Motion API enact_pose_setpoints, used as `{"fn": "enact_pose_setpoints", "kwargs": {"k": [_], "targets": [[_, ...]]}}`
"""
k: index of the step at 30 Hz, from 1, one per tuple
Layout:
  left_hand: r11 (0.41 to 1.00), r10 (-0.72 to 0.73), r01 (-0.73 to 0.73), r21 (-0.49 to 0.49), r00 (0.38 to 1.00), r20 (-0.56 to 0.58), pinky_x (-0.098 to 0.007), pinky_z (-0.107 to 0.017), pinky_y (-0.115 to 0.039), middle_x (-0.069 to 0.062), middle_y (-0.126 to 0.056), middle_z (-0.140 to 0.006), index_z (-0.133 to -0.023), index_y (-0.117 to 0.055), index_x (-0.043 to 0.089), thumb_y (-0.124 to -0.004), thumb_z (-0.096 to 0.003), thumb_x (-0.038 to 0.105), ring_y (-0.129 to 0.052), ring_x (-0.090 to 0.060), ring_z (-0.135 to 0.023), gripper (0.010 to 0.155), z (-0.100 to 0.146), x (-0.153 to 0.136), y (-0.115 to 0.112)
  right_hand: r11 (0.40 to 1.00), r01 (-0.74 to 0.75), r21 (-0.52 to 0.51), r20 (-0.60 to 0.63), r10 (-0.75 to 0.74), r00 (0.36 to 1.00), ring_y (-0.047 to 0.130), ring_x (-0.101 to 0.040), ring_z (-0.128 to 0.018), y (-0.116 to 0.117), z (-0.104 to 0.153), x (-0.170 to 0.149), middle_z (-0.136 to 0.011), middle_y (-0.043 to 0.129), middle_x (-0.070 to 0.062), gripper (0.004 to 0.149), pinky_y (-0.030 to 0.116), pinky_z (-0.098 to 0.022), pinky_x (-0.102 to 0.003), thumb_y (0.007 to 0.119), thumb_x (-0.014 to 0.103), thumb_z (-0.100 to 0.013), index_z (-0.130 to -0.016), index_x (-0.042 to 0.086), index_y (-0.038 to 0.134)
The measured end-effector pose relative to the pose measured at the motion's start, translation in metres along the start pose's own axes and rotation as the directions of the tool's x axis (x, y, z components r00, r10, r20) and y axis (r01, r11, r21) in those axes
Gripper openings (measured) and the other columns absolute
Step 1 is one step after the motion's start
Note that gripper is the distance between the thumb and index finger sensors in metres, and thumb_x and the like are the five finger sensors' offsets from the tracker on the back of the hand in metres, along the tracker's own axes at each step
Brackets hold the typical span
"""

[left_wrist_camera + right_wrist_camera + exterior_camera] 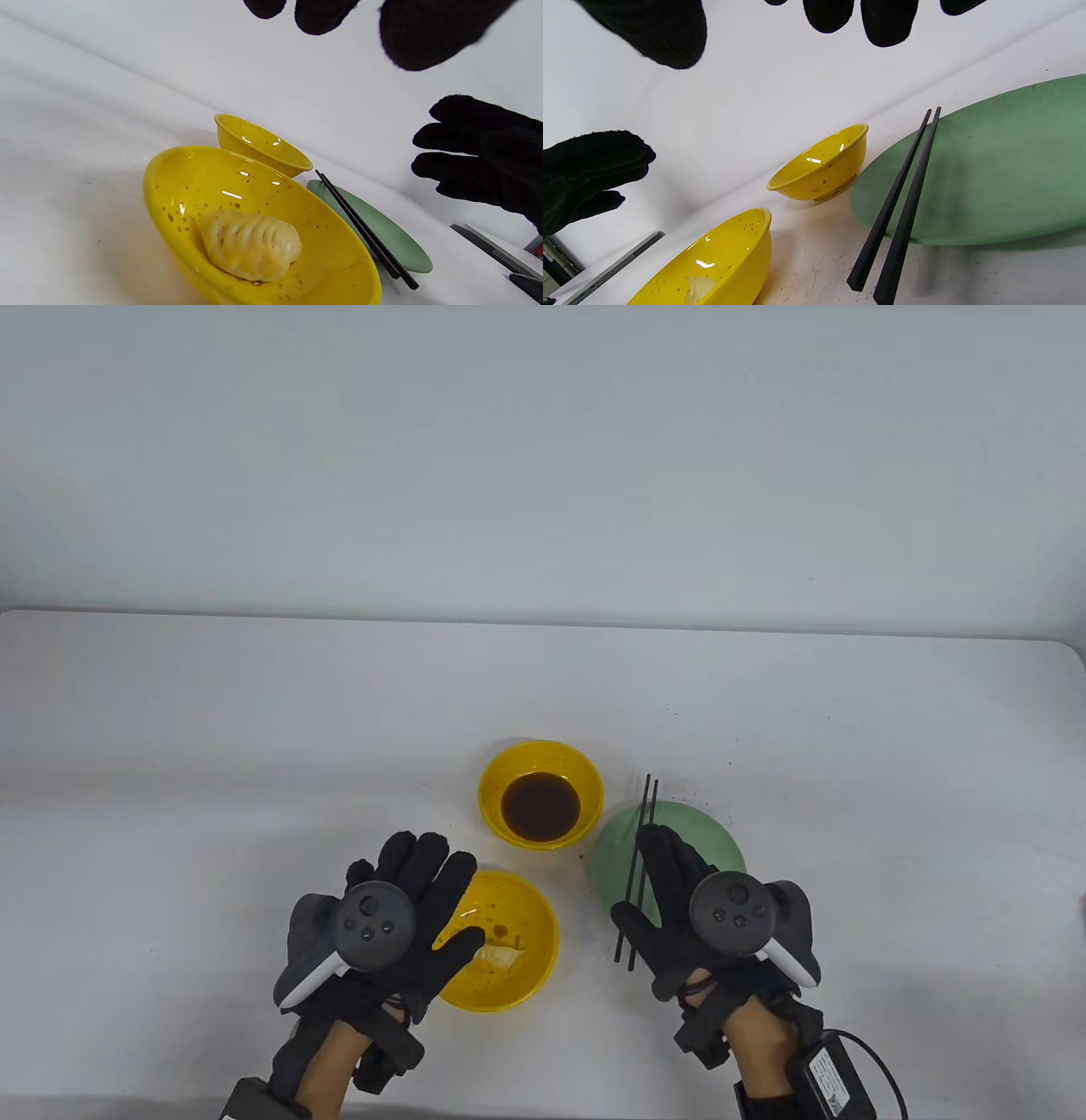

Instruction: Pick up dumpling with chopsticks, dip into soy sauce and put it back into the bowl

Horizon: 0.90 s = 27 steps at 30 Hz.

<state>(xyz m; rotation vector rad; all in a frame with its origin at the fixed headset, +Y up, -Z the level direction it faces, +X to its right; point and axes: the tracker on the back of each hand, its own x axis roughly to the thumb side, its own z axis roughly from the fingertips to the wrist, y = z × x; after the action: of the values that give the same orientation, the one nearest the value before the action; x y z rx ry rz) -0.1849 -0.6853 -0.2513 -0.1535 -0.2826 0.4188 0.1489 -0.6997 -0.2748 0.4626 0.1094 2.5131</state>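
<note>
Fingers of both our gloved hands, left hand (pixel 399 916) and right hand (pixel 687 908), spread straight, holding nothing; thin black chopsticks (pixel 638 869) lie under the right hand across the flat green plate (pixel 721 840), at three o'clock from the glossy yellow dumpling bowl (pixel 526 950).

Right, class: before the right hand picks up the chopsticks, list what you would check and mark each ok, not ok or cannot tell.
1. Chopsticks lie paired, tips on the green plate: ok.
2. Right hand open above them, holding nothing: ok.
3. Dumpling sits in the near yellow bowl: ok.
4. Soy sauce is in the far yellow bowl: ok.
5. Left hand clear of the dumpling: not ok, hovers over the bowl.
6. Chopsticks dry enough to grip: cannot tell.
</note>
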Motion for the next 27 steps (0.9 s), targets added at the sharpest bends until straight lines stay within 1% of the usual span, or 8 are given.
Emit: {"fn": "enact_pose_setpoints", "kwargs": {"k": [5,14,18,20,22,24,26,27], "targets": [[1.0,-0.003,0.003,-0.017,1.0,-0.001,-0.067,-0.081,-0.016,0.008,-0.02,-0.125,-0.114,-0.033,0.045,-0.068,-0.0459,0.067,-0.013,-0.032,-0.119,0.08,-0.001,0.0,-0.002,0.999,0.012,0.03,0.004,-0.012,1.0,0.047,-0.052,-0.1,0.002,0.0,0.001,-0.113,0.029,-0.023,0.087,0.042,-0.066,-0.071,0.074,0.052,-0.05,-0.109,0.015,0.02],[1.0,-0.005,0.005,-0.011,1.0,0.002,-0.067,-0.081,-0.017,0.009,-0.021,-0.125,-0.114,-0.033,0.045,-0.068,-0.0458,0.066,-0.014,-0.033,-0.119,0.08,-0.001,0.0,-0.002,1.0,0.029,-0.009,0.002,-0.029,1.0,0.048,-0.052,-0.1,-0.004,0.002,0.0,-0.114,0.03,-0.023,0.086,0.044,-0.066,-0.071,0.075,0.051,-0.05,-0.109,0.015,0.023],[1.0,-0.009,0.009,-0.012,1.0,0.005,-0.067,-0.081,-0.017,0.007,-0.021,-0.125,-0.114,-0.033,0.045,-0.068,-0.0458,0.067,-0.014,-0.033,-0.119,0.08,-0.001,0.0,-0.002,1.0,0.012,-0.028,-0.01,-0.012,1.0,0.055,-0.049,-0.099,-0.007,0.002,-0.001,-0.114,0.037,-0.02,0.082,0.048,-0.066,-0.069,0.077,0.045,-0.05,-0.109,0.015,0.029],[1.0,-0.009,0.009,-0.015,1.0,0.004,-0.067,-0.081,-0.017,0.007,-0.021,-0.125,-0.114,-0.034,0.044,-0.068,-0.0458,0.066,-0.015,-0.033,-0.119,0.08,-0.001,0.0,-0.002,0.998,-0.04,-0.053,-0.03,0.038,0.999,0.063,-0.045,-0.097,-0.009,0.0,-0.003,-0.109,0.054,-0.019,0.068,0.054,-0.066,-0.067,0.081,0.034,-0.05,-0.106,0.015,0.047],[1.0,-0.007,0.007,-0.018,1.0,0.0,-0.067,-0.081,-0.017,0.008,-0.021,-0.125,-0.114,-0.034,0.044,-0.068,-0.0458,0.066,-0.015,-0.033,-0.119,0.08,-0.001,0.0,-0.002,0.981,-0.185,-0.065,-0.052,0.181,0.982,0.078,-0.04,-0.09,-0.007,-0.005,-0.008,-0.101,0.072,-0.016,0.056,0.063,-0.065,-0.063,0.083,0.028,-0.049,-0.1,0.016,0.063],[1.0,-0.009,0.009,-0.026,1.0,-0.002,-0.067,-0.081,-0.018,0.007,-0.021,-0.125,-0.115,-0.033,0.044,-0.068,-0.0458,0.066,-0.015,-0.033,-0.119,0.08,-0.002,0.0,-0.003,0.965,-0.256,-0.053,-0.066,0.252,0.965,0.083,-0.037,-0.087,-0.002,-0.01,-0.013,-0.098,0.077,-0.014,0.053,0.066,-0.064,-0.061,0.085,0.023,-0.048,-0.098,0.018,0.067],[1.0,-0.01,0.01,-0.028,1.0,-0.001,-0.067,-0.081,-0.018,0.008,-0.022,-0.125,-0.115,-0.033,0.044,-0.068,-0.0458,0.066,-0.016,-0.033,-0.119,0.08,-0.002,0.0,-0.003,0.937,-0.348,-0.045,-0.086,0.343,0.935,0.082,-0.036,-0.088,0.005,-0.017,-0.016,-0.1,0.076,-0.012,0.055,0.066,-0.064,-0.06,0.086,0.02,-0.048,-0.098,0.02,0.066],[0.999,-0.011,0.011,-0.03,1.0,-0.001,-0.067,-0.081,-0.018,0.008,-0.022,-0.125,-0.114,-0.033,0.044,-0.068,-0.0459,0.066,-0.016,-0.034,-0.119,0.08,-0.002,0.0,-0.003,0.911,-0.411,-0.04,-0.092,0.406,0.909,0.081,-0.035,-0.088,0.01,-0.022,-0.018,-0.1,0.076,-0.011,0.055,0.066,-0.065,-0.06,0.087,0.019,-0.047,-0.098,0.021,0.065]]}}
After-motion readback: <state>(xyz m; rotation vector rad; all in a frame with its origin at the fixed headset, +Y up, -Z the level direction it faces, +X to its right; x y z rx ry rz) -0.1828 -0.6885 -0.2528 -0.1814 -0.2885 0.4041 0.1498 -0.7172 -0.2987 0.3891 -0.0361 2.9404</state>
